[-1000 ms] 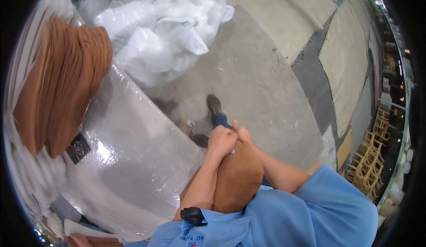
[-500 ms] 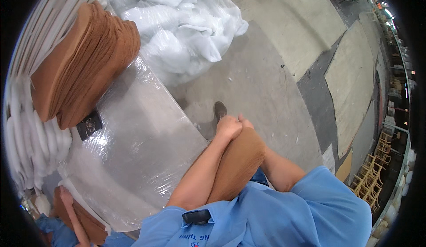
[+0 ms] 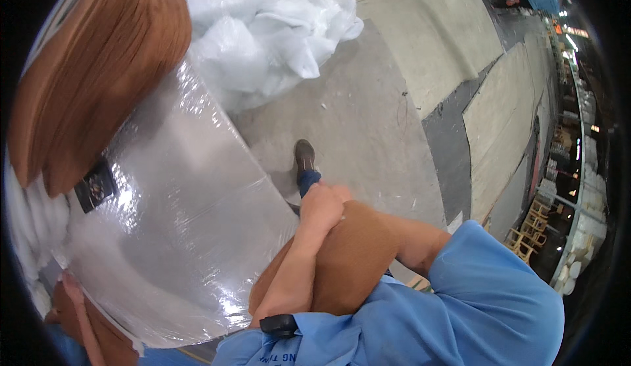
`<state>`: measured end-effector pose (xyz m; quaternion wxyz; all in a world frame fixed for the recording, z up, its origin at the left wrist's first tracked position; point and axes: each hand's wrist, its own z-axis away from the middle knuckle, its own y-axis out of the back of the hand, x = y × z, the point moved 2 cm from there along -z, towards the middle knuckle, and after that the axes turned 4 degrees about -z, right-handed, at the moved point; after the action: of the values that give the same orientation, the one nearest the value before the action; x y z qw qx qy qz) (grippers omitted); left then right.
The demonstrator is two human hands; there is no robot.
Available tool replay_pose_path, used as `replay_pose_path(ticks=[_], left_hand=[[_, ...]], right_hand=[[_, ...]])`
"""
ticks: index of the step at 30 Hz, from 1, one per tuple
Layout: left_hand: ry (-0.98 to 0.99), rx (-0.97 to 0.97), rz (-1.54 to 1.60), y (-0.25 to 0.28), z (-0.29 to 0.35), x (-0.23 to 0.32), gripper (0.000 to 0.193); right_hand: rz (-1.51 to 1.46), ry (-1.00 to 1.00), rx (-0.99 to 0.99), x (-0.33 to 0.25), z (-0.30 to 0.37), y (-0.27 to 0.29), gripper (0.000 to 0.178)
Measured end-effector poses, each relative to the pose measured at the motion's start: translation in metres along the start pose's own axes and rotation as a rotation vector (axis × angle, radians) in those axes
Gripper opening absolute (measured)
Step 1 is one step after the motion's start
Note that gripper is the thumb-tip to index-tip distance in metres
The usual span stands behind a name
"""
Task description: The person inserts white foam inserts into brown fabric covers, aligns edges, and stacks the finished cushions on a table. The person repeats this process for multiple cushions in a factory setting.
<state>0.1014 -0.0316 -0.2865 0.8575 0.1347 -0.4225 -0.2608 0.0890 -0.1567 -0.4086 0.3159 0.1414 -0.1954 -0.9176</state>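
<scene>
A brown fabric cushion cover [image 3: 358, 254] lies against the front of my body, its far end under my hands. My left hand [image 3: 321, 206] is closed at that end, with the forearm lying along the cover's left side. Just beyond it, my right hand [image 3: 342, 193] meets the left one and is partly hidden by it; its forearm passes behind the cover's right side. The fingertips of both hands are hard to make out. To the left, a thick stack of similar brown covers [image 3: 98, 70] rests on a plastic-wrapped table [image 3: 190, 188].
A dark printed box [image 3: 96, 185] sits beside the stack. White wadding in clear plastic [image 3: 263, 37] fills the upper left. At lower left, a co-worker's arm [image 3: 84, 320] reaches over another brown piece. Cardboard sheets [image 3: 503, 116] cover the floor; wooden frames [image 3: 529, 228] stand far right.
My hands and the cover have shifted slightly left and closer to me in the view. The stack and table now appear larger, and more of my forward leg shows.
</scene>
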Motion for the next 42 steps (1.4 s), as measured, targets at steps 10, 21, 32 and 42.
replay_pose_path(ticks=[10, 21, 32, 42], left_hand=[[0.185, -0.214, 0.225, 0.019, 0.008, -0.031, 0.03], [0.126, -0.147, 0.074, 0.024, 0.009, -0.003, 0.024], [-0.113, 0.14, -0.054, 0.044, 0.042, 0.018, 0.026], [0.084, -0.081, 0.304, 0.073, 0.194, -0.095, 0.037]], right_hand=[[-1.07, -0.273, -0.539, -0.016, 0.084, 0.033, 0.057], [-1.173, -0.039, -0.412, -0.007, 0.067, -0.006, 0.036], [-1.247, 0.025, -0.598, -0.011, 0.075, -0.02, 0.037], [-0.835, 0.551, -0.743, -0.035, 0.157, 0.037, 0.062]])
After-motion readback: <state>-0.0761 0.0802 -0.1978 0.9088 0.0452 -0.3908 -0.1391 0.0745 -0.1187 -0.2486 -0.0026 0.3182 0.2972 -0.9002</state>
